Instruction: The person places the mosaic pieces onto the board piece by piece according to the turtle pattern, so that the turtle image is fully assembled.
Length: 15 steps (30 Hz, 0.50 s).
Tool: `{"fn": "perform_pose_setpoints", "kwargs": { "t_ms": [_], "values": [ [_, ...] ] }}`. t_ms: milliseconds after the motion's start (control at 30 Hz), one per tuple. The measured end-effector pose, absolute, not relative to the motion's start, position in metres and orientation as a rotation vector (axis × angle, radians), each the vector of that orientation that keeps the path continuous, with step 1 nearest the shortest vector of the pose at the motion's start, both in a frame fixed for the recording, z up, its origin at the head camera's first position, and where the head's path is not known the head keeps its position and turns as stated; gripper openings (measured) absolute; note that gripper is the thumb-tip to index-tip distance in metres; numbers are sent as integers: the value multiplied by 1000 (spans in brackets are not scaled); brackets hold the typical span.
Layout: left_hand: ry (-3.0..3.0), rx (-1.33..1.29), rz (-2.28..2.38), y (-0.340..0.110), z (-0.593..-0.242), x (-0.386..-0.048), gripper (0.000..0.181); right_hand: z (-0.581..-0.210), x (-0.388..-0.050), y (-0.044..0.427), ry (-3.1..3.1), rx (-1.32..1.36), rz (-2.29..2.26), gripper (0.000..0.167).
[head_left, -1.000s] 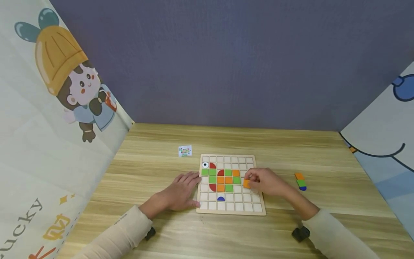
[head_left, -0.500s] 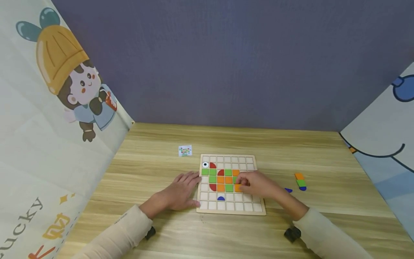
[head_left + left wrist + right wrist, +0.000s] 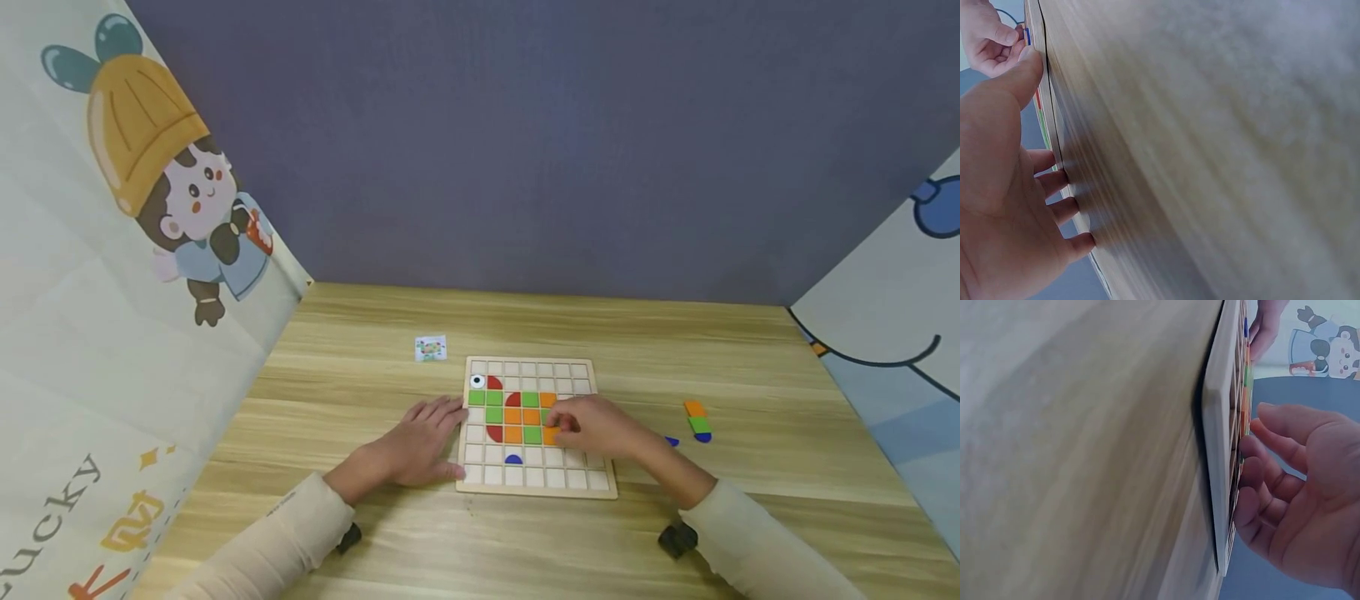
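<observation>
A square wooden grid board lies on the table with red, green, orange and blue tiles in its cells and a round eye piece at upper left. My left hand rests along the board's left edge, fingers spread; in the left wrist view its fingertips touch that edge. Over the right half of the board, my right hand has thumb and forefinger at an orange square tile, which lies in the row with a red and a green tile. In the right wrist view, the other fingers curl close above the board.
Right of the board lie an orange tile, a green tile and a blue half-round tile in a line. Another blue piece shows beside the right forearm. A small picture card sits behind the board's left corner.
My right hand has moved left, bringing the orange square tile into the cell beside the green tile. A blue piece near the right forearm has come into view. The left hand stays still.
</observation>
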<state>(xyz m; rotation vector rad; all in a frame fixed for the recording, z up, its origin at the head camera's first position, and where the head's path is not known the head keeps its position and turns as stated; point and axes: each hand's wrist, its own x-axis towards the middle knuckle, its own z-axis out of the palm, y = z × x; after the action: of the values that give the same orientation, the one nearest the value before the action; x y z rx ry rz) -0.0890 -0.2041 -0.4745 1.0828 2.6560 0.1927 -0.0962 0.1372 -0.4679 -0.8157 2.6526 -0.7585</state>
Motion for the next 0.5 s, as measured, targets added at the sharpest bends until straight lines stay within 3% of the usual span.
{"fn": "perform_pose_setpoints", "kwargs": {
  "t_ms": [500],
  "values": [
    [2651,1075,183,-204,-473,-89,92,-462,-97,161,2623,-650,-864,17]
  ]
}}
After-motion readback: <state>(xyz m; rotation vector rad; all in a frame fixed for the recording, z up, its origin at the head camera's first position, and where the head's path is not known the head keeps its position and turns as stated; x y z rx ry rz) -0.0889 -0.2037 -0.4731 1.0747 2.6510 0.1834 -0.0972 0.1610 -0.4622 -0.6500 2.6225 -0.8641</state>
